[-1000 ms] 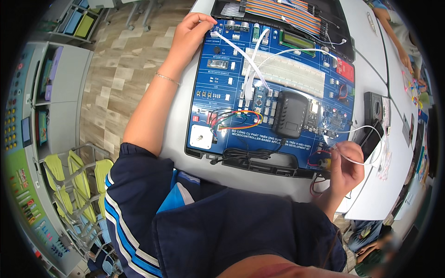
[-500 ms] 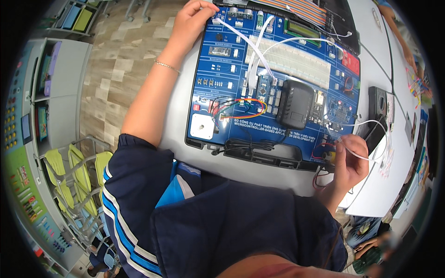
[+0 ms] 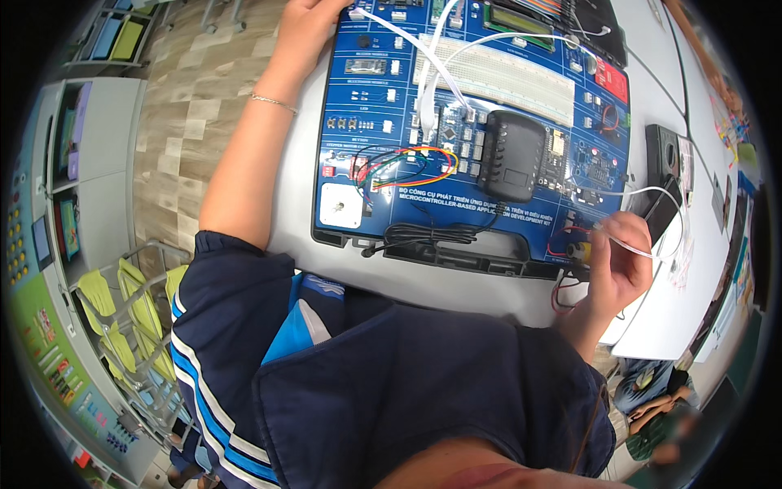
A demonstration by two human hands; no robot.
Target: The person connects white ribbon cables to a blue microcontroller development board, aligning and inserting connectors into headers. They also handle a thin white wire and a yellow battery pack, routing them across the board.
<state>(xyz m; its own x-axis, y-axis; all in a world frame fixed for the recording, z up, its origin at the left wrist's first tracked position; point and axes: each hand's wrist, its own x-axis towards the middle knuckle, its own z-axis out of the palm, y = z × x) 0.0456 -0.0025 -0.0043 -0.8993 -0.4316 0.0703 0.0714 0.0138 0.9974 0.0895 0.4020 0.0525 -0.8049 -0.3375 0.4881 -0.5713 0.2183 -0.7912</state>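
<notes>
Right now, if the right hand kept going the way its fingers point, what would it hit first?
Likely the lower right corner of the blue electronics training board. The right hand, pinching a thin white wire, points up and left toward the small components there. Depth is unclear, so it may pass just above them.

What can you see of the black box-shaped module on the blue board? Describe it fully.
The black module is a rounded rectangular box, matt plastic by its look, with rows of slots on its upper part and a plain panel below. It lies flat near the middle of the blue trainer board, below the white breadboard. A black cable lies coiled just beneath it. Neither hand touches it.
</notes>
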